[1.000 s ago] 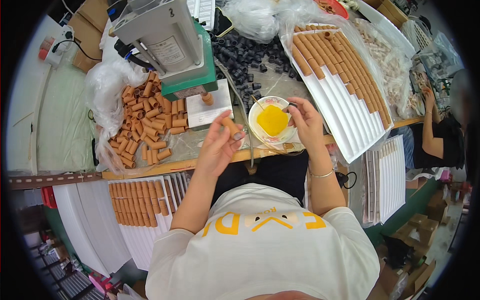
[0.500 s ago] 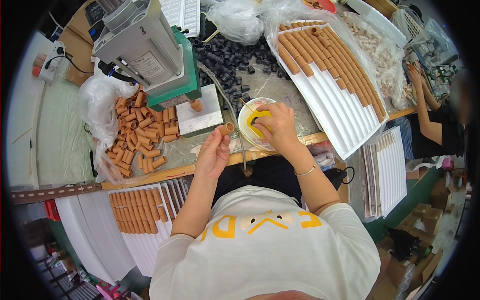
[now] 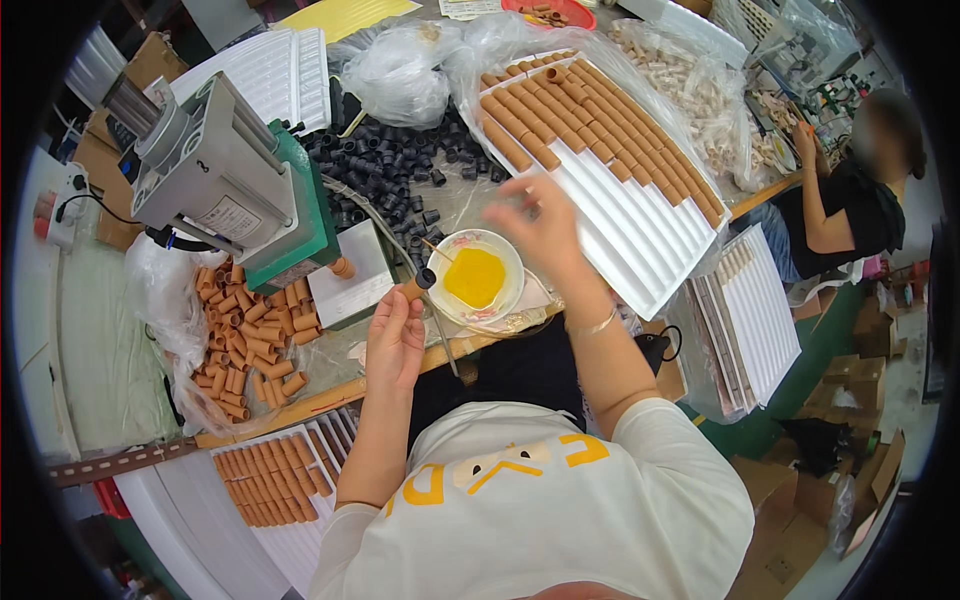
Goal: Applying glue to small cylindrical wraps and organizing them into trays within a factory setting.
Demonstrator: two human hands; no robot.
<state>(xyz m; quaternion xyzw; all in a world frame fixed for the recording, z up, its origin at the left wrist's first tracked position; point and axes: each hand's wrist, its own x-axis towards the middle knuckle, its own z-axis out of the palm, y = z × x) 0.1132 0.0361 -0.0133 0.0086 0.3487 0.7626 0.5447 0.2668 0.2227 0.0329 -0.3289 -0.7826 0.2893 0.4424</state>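
My left hand [image 3: 397,340] pinches a short brown tube [image 3: 412,290] near the table's front edge. A black ring-like cap [image 3: 425,278] sits on the tube's upper end. Just right of it stands a white bowl [image 3: 513,262] of yellow liquid [image 3: 474,280], with a thin stick [image 3: 440,250] leaning in it. Blurred by motion, my right hand [image 3: 545,225] hangs above and right of the bowl, fingers apart, with nothing visible in them. Loose black caps [image 3: 395,165] lie heaped beyond the bowl.
A green and grey press [image 3: 290,235] with a metal block [image 3: 352,272] stands at left, beside a pile of brown tubes [image 3: 245,335]. A white ridged tray [image 3: 640,235] with rows of tubes lies at right. Another person [image 3: 840,190] sits at far right.
My right hand has left the bowl, moving up, and no longer holds the black cap. A black cap now sits on the tube in my left hand. The whole view has shifted.
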